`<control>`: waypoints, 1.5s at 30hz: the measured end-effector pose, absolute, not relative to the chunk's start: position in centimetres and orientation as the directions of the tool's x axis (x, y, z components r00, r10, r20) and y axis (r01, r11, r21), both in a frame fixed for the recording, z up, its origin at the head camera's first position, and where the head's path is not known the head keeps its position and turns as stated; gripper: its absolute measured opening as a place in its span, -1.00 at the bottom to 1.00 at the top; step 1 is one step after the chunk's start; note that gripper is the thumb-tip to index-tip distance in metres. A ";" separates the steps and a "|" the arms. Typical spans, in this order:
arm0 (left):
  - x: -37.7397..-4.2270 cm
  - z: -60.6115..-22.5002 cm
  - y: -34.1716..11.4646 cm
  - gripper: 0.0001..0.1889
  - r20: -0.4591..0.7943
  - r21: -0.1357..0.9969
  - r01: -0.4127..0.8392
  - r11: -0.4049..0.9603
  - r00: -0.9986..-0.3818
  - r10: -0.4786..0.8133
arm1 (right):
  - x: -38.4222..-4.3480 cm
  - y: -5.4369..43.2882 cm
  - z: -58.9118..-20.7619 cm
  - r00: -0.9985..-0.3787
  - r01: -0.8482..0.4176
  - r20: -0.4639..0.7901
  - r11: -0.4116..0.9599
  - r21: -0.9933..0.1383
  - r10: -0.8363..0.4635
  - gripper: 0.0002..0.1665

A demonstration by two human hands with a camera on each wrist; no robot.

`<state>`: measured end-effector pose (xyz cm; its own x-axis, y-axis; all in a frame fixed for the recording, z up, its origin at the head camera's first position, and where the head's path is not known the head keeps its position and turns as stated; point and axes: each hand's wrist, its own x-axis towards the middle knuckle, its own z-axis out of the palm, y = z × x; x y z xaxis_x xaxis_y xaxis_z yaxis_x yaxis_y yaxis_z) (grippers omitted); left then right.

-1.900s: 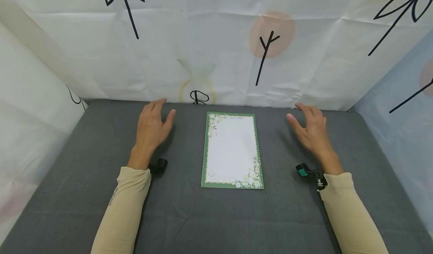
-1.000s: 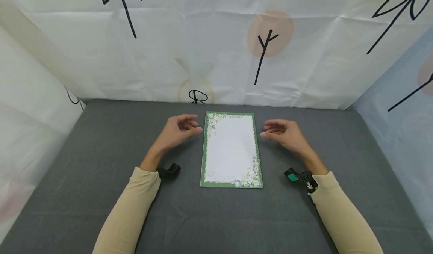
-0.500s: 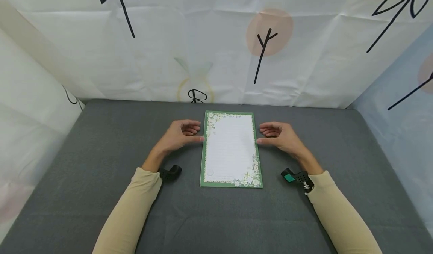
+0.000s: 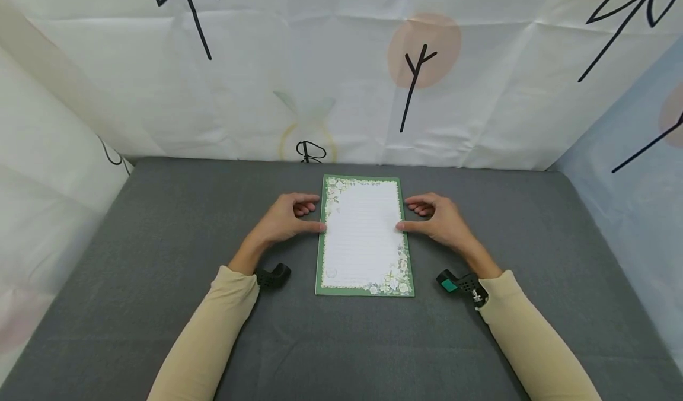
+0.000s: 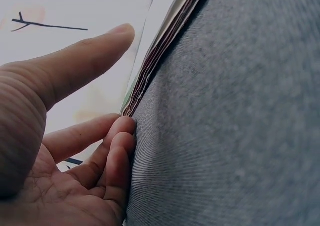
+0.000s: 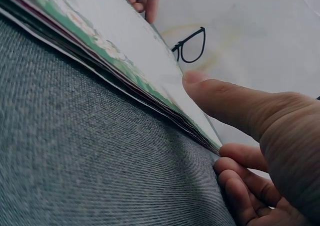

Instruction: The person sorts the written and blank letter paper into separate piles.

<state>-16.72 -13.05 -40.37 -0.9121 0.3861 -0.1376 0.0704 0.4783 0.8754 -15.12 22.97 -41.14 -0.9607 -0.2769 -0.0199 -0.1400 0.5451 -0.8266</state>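
A stack of lined writing paper (image 4: 368, 241) with a green floral border lies flat on the grey cloth. Its layered side edges (image 5: 167, 40) show in the left wrist view. My left hand (image 4: 290, 218) is at the left edge, thumb stretched over the border, the other fingers bent low beside it. At the right edge my right hand (image 4: 437, 218) mirrors this, its thumb above the sheet. In the right wrist view, the right thumb (image 6: 225, 98) is raised over the paper while the fingertips (image 6: 235, 153) meet the cloth right at the stack's edge.
The grey cloth-covered table (image 4: 341, 353) extends around the paper. A white printed curtain (image 4: 341, 80) hangs along the back edge, with further fabric (image 4: 48, 181) at the sides. Black camera mounts (image 4: 273, 276) sit on both wrists.
Both hands have come inward from wide apart, fingers first spread and now bent beside the paper. The thumbs have moved over its left and right borders. The paper has stayed in place.
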 end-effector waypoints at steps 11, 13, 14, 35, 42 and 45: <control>-16.4 -40.6 -12.7 -0.23 -0.115 0.832 0.128 0.541 -0.913 0.392 | -14.7 22.1 -41.0 -0.963 -0.177 -0.008 0.657 -0.733 -0.269 -0.15; -16.4 -40.6 -12.6 -0.24 -0.107 0.823 0.142 0.551 -0.912 0.395 | -14.7 21.9 -40.9 -0.963 -0.194 0.004 0.681 -0.706 -0.271 -0.15; -16.4 -40.6 -12.6 -0.25 -0.104 0.821 0.145 0.553 -0.913 0.394 | -14.6 21.8 -40.8 -0.962 -0.201 0.008 0.690 -0.695 -0.272 -0.15; -16.0 -40.5 -12.1 -0.40 -0.048 0.868 0.127 0.481 -0.941 0.335 | -14.4 21.5 -40.2 -0.950 -0.210 -0.021 0.693 -0.690 -0.310 -0.23; -16.0 -40.7 -12.0 -0.45 -0.010 0.896 0.136 0.423 -0.945 0.326 | -14.3 21.3 -40.3 -0.952 -0.223 0.020 0.645 -0.730 -0.306 -0.28; -16.0 -40.8 -12.0 -0.48 -0.001 0.911 0.130 0.393 -0.949 0.316 | -14.3 21.3 -40.4 -0.956 -0.218 0.043 0.605 -0.766 -0.290 -0.32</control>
